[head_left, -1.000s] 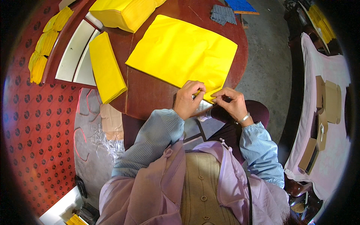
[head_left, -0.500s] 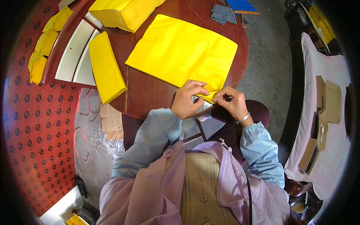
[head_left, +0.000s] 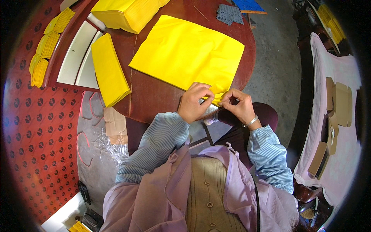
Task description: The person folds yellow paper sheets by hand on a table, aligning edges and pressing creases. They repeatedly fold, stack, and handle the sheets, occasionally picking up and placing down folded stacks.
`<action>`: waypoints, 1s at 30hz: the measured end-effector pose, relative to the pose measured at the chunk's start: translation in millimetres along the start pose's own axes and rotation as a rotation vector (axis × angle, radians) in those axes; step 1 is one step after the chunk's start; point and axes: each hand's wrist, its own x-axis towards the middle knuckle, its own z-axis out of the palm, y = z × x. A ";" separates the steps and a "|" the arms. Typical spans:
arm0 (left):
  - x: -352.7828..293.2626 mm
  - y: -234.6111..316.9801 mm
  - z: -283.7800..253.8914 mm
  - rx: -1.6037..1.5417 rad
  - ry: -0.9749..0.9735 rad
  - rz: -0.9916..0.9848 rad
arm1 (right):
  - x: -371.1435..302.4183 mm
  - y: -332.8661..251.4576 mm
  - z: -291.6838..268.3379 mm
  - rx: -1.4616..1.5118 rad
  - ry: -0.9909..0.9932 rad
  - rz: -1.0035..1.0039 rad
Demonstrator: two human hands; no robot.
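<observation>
A large yellow sheet [head_left: 189, 50], soft and slightly creased, lies on the round dark-red table [head_left: 148, 94]. Its near right corner is bunched into small folds at the table's edge. My left hand [head_left: 196, 101] pinches that corner from the left, thumb and forefinger almost together. From the right, my right hand [head_left: 237, 106] has its thumb and forefinger closed on the same folded corner. Both hands' other fingers are curled. The fingertips partly cover the folds, so how many layers they hold is hidden.
Left of the sheet lies a folded yellow bundle [head_left: 111, 71], and behind it a thick yellow stack [head_left: 131, 15]. A grey interlocking mat [head_left: 230, 14] sits at the far edge. Cardboard boxes [head_left: 342, 104] rest on a pink cloth at right. Clear plastic scraps [head_left: 114, 149] litter the floor.
My left thumb and forefinger have drawn closer together on the corner, and the folds there have shifted a little. My right hand has hardly moved.
</observation>
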 end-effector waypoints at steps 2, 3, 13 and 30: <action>0.0 0.0 0.8 0.003 0.008 -0.008 | -0.7 0.6 0.5 -0.008 0.010 -0.002; -0.2 -0.1 0.8 0.003 0.005 -0.008 | -1.1 0.9 0.7 0.012 0.012 -0.013; -0.4 -0.8 2.4 0.027 0.043 -0.003 | -1.5 3.3 0.0 -0.109 0.012 -0.102; 0.1 -2.5 -0.1 0.008 0.020 0.032 | -0.3 3.1 0.6 -0.010 0.007 0.008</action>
